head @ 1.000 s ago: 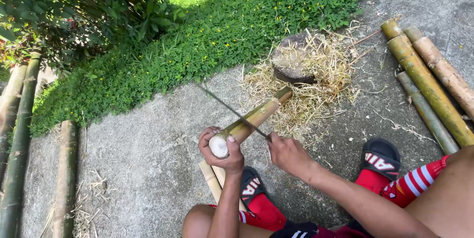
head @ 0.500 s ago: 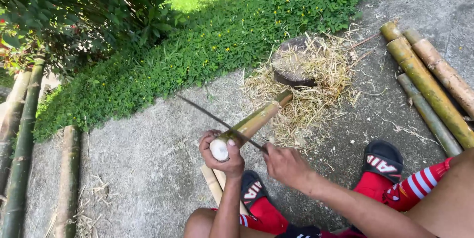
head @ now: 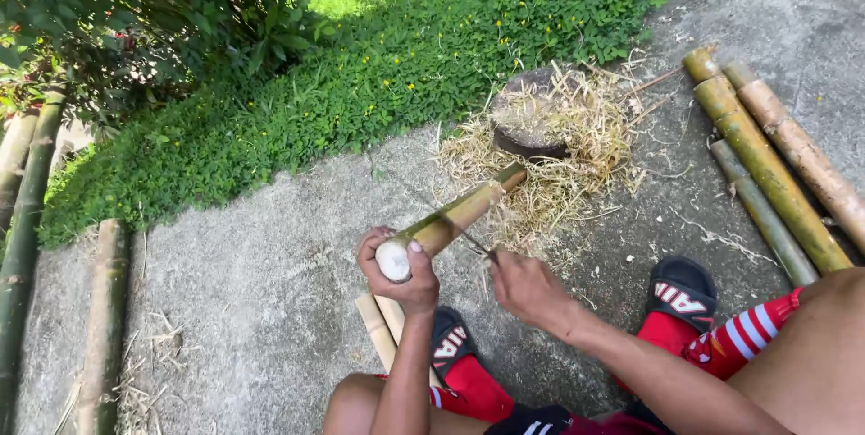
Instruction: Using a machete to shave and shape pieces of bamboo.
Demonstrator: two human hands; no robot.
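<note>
Left hand (head: 399, 264) fingers wrapped round bamboo stick (head: 455, 217), right hand (head: 525, 288) fingers gripping knife (head: 468, 238)

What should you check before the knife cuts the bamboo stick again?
1. Left hand grips the bamboo piece at its near end: ok.
2. Far end rests on the wooden block: ok.
3. Right hand holds the knife: ok.
4. Blade clear of left fingers: cannot tell, blurred.
5. Feet in black sandals behind the cut: ok.
</note>
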